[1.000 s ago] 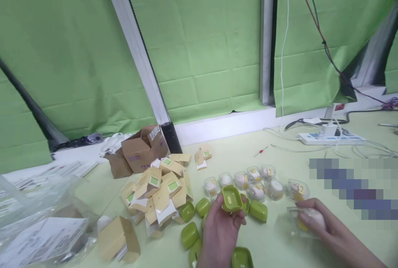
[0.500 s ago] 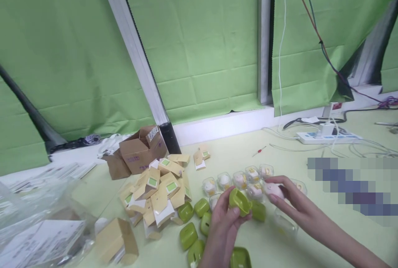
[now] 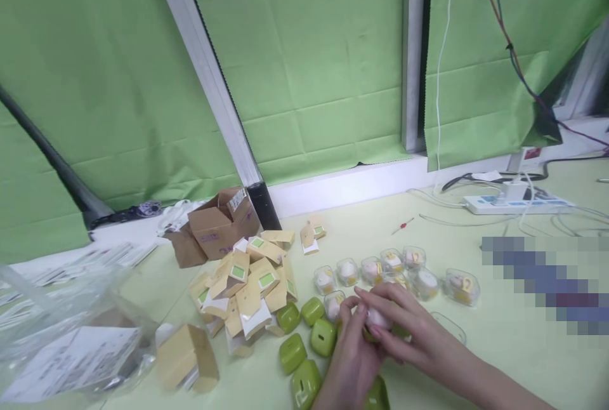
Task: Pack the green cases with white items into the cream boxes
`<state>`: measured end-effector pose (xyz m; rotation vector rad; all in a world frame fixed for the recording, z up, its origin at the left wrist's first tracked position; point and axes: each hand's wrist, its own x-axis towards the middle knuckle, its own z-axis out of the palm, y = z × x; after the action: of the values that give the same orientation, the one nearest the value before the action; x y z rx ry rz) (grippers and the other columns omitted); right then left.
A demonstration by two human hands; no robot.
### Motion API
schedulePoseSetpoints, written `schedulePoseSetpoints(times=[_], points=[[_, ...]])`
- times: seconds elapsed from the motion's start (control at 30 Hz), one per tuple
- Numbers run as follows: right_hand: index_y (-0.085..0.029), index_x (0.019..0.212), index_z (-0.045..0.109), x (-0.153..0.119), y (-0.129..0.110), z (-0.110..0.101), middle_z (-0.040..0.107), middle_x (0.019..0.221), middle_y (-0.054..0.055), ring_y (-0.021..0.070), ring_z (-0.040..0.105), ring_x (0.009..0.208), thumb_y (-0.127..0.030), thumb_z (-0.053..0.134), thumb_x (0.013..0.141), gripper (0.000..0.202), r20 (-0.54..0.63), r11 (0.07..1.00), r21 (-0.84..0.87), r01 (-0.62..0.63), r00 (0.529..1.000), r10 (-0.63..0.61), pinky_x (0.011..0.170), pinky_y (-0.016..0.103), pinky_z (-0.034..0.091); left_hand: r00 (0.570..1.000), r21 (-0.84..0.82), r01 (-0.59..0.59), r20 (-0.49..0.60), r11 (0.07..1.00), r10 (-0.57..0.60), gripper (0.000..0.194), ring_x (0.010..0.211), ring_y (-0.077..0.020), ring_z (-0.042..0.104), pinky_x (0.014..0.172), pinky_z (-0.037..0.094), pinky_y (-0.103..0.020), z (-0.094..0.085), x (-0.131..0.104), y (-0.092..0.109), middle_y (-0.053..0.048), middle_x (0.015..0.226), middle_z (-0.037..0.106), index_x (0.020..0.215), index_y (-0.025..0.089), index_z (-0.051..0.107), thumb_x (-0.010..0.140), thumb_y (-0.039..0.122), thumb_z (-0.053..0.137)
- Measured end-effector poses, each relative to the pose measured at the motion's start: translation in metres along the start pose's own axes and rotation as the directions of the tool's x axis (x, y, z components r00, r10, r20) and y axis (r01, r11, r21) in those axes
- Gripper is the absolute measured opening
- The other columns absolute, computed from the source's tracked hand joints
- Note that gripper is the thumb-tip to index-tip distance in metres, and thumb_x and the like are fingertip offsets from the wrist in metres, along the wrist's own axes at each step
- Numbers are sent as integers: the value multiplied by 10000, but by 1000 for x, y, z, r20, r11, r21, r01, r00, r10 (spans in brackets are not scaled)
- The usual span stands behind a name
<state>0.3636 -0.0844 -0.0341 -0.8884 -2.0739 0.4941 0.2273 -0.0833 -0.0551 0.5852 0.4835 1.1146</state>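
Observation:
My left hand (image 3: 353, 353) is curled around a small green plastic shell, which the fingers now almost wholly hide. Between thumb and fingers, my right hand (image 3: 412, 321) grips a small whitish round piece (image 3: 379, 319) and brings it against the left hand, over the shell. Whether the piece sits inside the shell cannot be seen. Several glossy green cases (image 3: 323, 337) lie left of my hands, and a green tray-like part (image 3: 378, 394) shows below them. Just beyond stand several clear plastic packs (image 3: 325, 280) with similar whitish pieces inside.
A heap of tan card boxes (image 3: 250, 286) lies left of the green cases, with a brown carton (image 3: 221, 226) behind. Clear plastic bags (image 3: 76, 346) cover the left side. A power strip (image 3: 518, 204) with loose cables stands at the back right.
My right hand has moved left with the whitish round piece and now meets my left hand. The green shell, plainly visible before, is now mostly covered. The view has shifted slightly.

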Motion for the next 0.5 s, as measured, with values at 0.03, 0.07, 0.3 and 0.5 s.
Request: schedulePoseSetpoints(times=[0.03,0.07,0.3,0.5], points=[[-318,1280,462,0,0,1,588,1107,57,213,550,1031,-217,512,877,418,-26,1000,7,-8,1000,8,869,353,486,1000,8,-13,-18,1000,13,257,881,-166,569,735,416,-270,0,1,-2,-37,955,600,905,215,489,766,377,631],[-301,1251,483,0,0,2,597,1102,60,220,550,1032,-213,530,865,399,-41,1000,18,-9,999,10,872,366,481,999,13,-26,-32,1000,26,254,877,-166,564,736,414,-268,0,2,-4,-32,937,601,903,214,503,760,375,639],[-305,1302,447,-6,5,7,584,1113,56,209,541,1047,-188,540,847,479,-83,999,23,24,996,-22,871,338,481,998,4,42,-46,999,-42,334,933,-212,549,801,415,-310,0,3,-8,-61,976,623,919,179,604,718,445,628],[-310,1314,418,-6,6,12,606,1025,50,203,564,949,-92,516,805,562,-91,991,-81,108,989,-115,851,379,462,995,47,69,-69,996,-66,323,996,-266,553,810,425,-343,6,0,-6,-75,1004,641,867,185,627,672,443,627]])
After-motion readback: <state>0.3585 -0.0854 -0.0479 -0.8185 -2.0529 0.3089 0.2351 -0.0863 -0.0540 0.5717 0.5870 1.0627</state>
